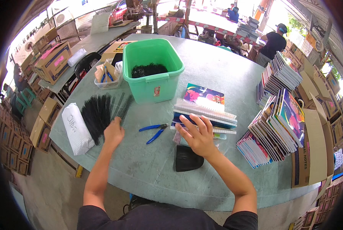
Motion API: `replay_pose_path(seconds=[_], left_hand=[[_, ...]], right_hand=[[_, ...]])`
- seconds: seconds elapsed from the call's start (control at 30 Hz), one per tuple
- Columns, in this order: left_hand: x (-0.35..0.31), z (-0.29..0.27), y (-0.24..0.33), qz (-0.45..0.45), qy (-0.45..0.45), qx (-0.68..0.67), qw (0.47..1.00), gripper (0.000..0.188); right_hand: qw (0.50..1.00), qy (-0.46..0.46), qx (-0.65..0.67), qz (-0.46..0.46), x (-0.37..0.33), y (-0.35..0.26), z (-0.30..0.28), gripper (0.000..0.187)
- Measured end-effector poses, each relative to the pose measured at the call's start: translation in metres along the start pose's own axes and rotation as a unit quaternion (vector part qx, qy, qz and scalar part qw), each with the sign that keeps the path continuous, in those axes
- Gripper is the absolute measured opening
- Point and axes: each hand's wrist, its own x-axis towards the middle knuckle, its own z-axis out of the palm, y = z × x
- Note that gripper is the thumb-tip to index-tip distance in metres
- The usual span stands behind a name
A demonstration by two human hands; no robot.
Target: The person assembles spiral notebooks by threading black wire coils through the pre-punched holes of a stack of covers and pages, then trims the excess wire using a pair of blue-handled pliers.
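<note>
My left hand point(114, 133) is at the right side of a spread of black spiral binding coils point(96, 115), its fingers closed on one coil point(119, 105). My right hand point(197, 135) rests with fingers spread against the near edge of a small stack of notebooks point(206, 119), whose pages look partly blurred. Beyond that stack lies a notebook with a colourful cover point(204, 93). Between my hands sits a pair of blue-handled cutting pliers point(154, 132), jaws pointing right. Just below my right hand is a flat black piece point(187, 158).
A green tub point(152, 86) holding black coils stands ahead, beside a clear container point(108, 82) with blue-handled tools. A white wrapped package point(77, 130) lies left. Piled notebooks point(275, 126) and an open carton point(313, 149) stand right. A person point(275, 44) is farther back.
</note>
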Motion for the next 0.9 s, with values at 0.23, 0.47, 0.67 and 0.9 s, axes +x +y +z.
replay_pose_path(seconds=[0.23,0.47,0.67,0.9], left_hand=[[0.061,-0.097,0.055,0.048,0.299,-0.470,0.829,0.024],[0.039,-0.068,0.151,0.095,-0.047,-0.467,0.878,0.025],[0.020,-0.056,0.165,0.166,-0.006,-0.431,0.887,0.017],[0.016,-0.051,0.175,0.181,0.110,-0.361,0.908,0.014]], right_hand=[[0.982,-0.083,0.053,0.160,0.032,0.002,0.026,0.022],[0.956,-0.144,0.015,0.254,0.048,0.019,0.046,0.034],[0.941,-0.196,0.105,0.256,0.044,0.016,0.025,0.023],[0.948,-0.157,0.149,0.233,0.043,0.012,0.013,0.018]])
